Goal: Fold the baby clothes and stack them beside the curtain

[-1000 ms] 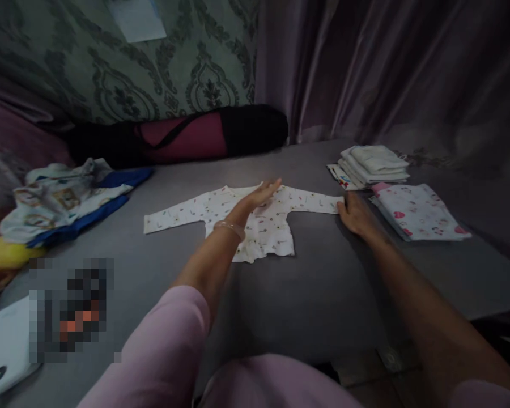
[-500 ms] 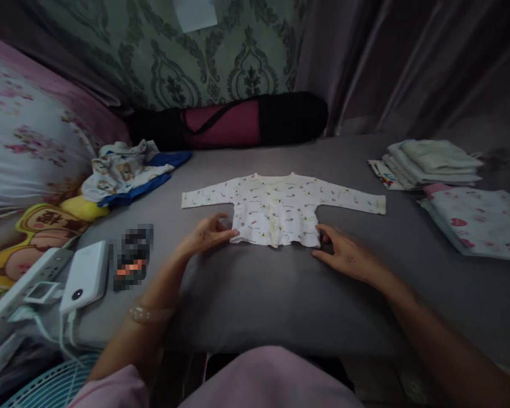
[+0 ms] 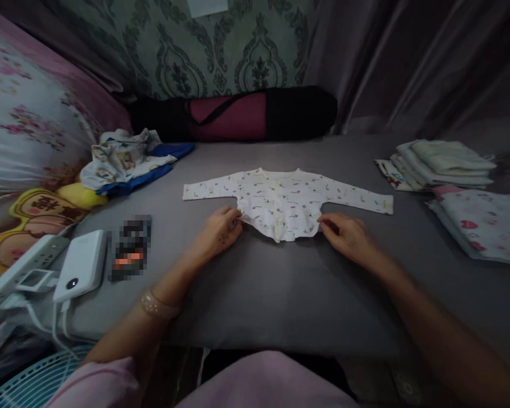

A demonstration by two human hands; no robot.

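Head view: white print shirt (image 3: 278, 198) flat, approx. midway betw. near and far edges of grey surface (image 3: 263, 300), just ahead of L hand (image 3: 221, 229) & R hand (image 3: 348, 235), both abt. equally near. Long axis, sleeve to sleeve, roughly parallel to near edge; hem twd. same. Fingers narrowed, pinching one hem corner each side. Yellow cushion (image 3: 29, 226) at L edge: dark writing, illegible; no brands readable.

From near, above and behind the gripping left hand (image 3: 219, 231) and right hand (image 3: 347, 235), the head camera faces forward and down toward damask wallpaper (image 3: 233, 56).
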